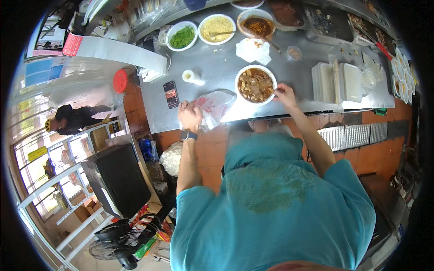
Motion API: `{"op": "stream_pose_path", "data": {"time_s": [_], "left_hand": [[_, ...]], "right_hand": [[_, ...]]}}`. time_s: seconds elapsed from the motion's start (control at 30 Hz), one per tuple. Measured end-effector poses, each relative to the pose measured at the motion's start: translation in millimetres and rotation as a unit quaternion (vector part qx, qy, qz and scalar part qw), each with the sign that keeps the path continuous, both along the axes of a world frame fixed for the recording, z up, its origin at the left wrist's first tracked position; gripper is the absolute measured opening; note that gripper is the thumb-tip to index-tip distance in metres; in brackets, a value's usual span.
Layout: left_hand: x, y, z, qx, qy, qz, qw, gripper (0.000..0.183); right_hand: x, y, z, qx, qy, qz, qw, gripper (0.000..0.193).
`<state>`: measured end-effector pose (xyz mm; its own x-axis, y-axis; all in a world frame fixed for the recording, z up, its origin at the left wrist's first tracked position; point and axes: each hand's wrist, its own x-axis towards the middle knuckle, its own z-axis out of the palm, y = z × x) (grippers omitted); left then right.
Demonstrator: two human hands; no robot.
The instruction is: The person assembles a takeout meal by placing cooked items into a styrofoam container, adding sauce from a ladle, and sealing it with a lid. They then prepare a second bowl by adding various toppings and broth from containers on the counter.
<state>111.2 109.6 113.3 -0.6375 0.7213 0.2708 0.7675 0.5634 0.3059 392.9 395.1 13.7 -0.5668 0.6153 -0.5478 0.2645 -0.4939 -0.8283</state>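
A white round bowl (pixel 238 92) of sliced meat in brown broth stands on the steel table (pixel 212 58) before me. My right hand (pixel 285 95) has its fingers closed on the right side of the bowl's rim. To the left of the bowl, my left hand (pixel 190 115), with a watch (pixel 188 134) on its wrist, grips the left edge of a clear plastic bag (pixel 217 104) with red print. The bag lies crumpled and flat on the table. A phone (pixel 171 95) with a lit screen lies just beyond that hand.
At the back sit bowls of chopped greens (pixel 182 38), minced garlic (pixel 217 29) and dark red sauce (pixel 257 27). Crumpled white tissue (pixel 253 50), a small cup (pixel 294 53) and a white roll (pixel 189 76) lie nearer. White lidded containers (pixel 323 82) stand at right. A person (pixel 68 119) is far left.
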Motion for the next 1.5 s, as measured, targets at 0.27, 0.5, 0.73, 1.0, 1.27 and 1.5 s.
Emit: {"op": "stream_pose_path", "data": {"time_s": [0.27, 0.5, 0.73, 1.0, 1.27, 1.5], "left_hand": [[-31, 4, 3, 0.123, -0.332, -0.091, 0.931, 0.010], [-64, 56, 2, -0.159, -0.297, -0.076, 0.938, 0.015], [-79, 48, -9, -0.227, -0.186, -0.068, 0.954, 0.025], [-57, -12, -25, -0.108, -0.325, 0.024, 0.939, 0.032], [-43, -36, -34, -0.116, -0.329, 0.043, 0.936, 0.029], [-34, -45, -31, -0.077, -0.337, 0.049, 0.937, 0.026]], "right_hand": [[-47, -33, 41, 0.225, -0.173, 0.076, 0.956, 0.021], [-222, 12, 98, 0.677, -0.138, 0.163, 0.705, 0.034], [-312, 76, 57, 0.741, -0.347, 0.345, 0.460, 0.042], [-309, 101, 69, 0.797, -0.245, 0.345, 0.430, 0.033], [-323, 89, 65, 0.742, -0.191, 0.254, 0.590, 0.027], [-305, 68, 24, 0.610, -0.189, 0.220, 0.738, 0.027]]}}
